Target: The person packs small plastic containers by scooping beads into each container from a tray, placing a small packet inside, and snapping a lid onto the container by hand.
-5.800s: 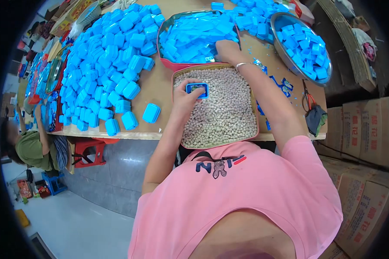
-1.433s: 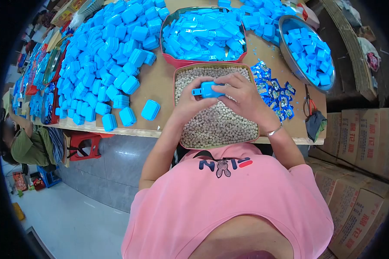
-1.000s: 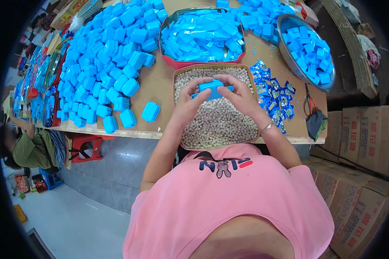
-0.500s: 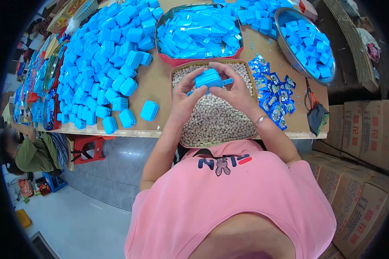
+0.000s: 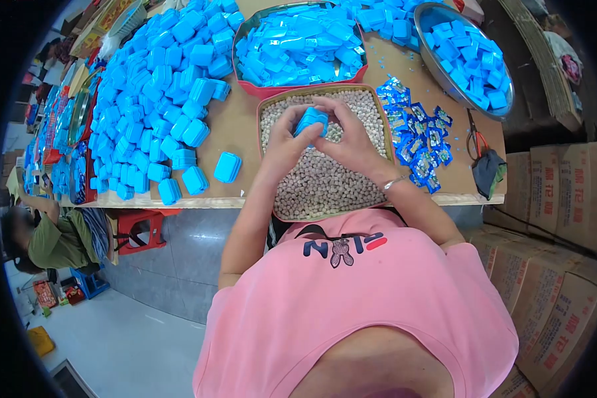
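Observation:
A small blue plastic box (image 5: 311, 120) is held between my two hands, its lid and base together. My left hand (image 5: 289, 140) wraps its left side, thumb across the near face. My right hand (image 5: 346, 136) closes on the right side, its fingers curled over the far edge. Both hands are above a tin tray (image 5: 261, 109) filled with small pale pellets (image 5: 325, 182). Just beyond stands a red-rimmed tin (image 5: 245, 86) heaped with flat blue plastic pieces (image 5: 298, 46).
Left of the tray lies a large pile of blue boxes (image 5: 159, 93), with one box (image 5: 227, 167) apart. To the right are blue printed packets (image 5: 418, 136), a metal bowl (image 5: 426, 73) of blue parts and scissors (image 5: 477, 142). Cardboard cartons (image 5: 564, 192) stand right; a person (image 5: 56, 239) sits left.
The blue box has turned in my hands and is more tilted. A flat tab that stuck out at its right side is no longer visible. My fingers have closed further around it.

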`<state>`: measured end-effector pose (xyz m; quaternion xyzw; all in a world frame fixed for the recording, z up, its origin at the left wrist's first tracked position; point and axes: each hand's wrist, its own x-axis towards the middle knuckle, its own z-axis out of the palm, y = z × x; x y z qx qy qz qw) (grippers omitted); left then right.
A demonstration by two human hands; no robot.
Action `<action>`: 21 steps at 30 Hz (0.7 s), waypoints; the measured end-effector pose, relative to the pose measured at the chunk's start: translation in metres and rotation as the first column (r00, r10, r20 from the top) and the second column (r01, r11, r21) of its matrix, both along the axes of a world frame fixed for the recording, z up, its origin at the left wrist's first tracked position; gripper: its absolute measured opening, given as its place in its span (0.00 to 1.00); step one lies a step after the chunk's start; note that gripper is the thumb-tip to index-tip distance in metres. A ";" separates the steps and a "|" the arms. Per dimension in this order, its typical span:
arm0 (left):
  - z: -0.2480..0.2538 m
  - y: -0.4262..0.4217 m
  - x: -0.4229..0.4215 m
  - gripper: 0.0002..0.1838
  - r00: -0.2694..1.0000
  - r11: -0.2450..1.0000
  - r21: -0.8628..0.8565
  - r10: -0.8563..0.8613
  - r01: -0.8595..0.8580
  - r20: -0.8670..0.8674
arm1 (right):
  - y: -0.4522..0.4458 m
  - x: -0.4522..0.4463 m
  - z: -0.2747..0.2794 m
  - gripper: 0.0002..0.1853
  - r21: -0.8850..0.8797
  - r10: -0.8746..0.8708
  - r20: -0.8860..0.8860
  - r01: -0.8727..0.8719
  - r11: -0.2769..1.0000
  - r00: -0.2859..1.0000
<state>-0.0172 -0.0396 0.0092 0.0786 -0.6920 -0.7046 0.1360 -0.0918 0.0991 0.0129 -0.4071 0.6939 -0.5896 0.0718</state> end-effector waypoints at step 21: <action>0.000 0.027 0.021 0.30 0.986 0.806 0.587 0.148 -0.076 -0.076 | 0.003 -0.003 -0.004 0.33 -0.337 0.329 0.508 -0.168 0.926 0.796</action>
